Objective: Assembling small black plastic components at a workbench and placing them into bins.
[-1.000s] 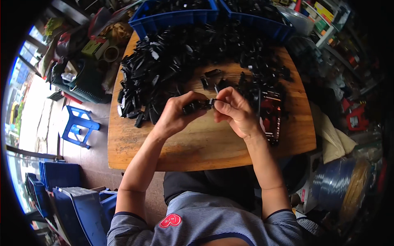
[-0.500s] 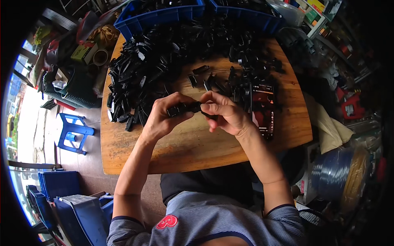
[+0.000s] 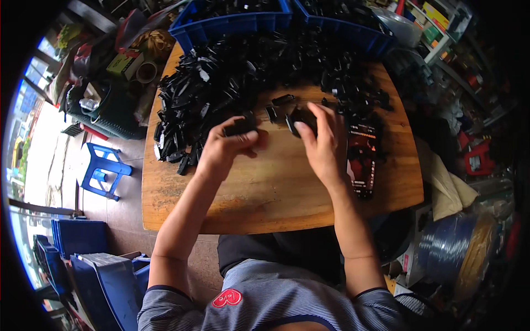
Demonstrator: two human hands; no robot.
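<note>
My left hand (image 3: 223, 149) is closed around a small black plastic part (image 3: 238, 127), held above the table with the fingertips curled over it. On the right, my right hand (image 3: 323, 138) reaches down to a few loose black plastic parts (image 3: 292, 118). Its thumb and fingers are spread to either side of these parts, and the thumb tip seems to touch one. Between the hands, more single black parts (image 3: 283, 100) lie on the wood. A large heap of the same black parts (image 3: 221, 83) spreads over the far half of the table.
The wooden table (image 3: 265, 193) has a rounded edge towards me. A lit phone (image 3: 361, 160) lies beside my right hand. Blue crates (image 3: 232, 27) with black parts stand at the far edge. A blue stool (image 3: 105, 171) is left, a wrapped spool (image 3: 452, 243) right.
My hands have come apart from the middle. The right hand moved forward to the loose parts and its fingers spread; the left keeps its black part. The view has shifted slightly.
</note>
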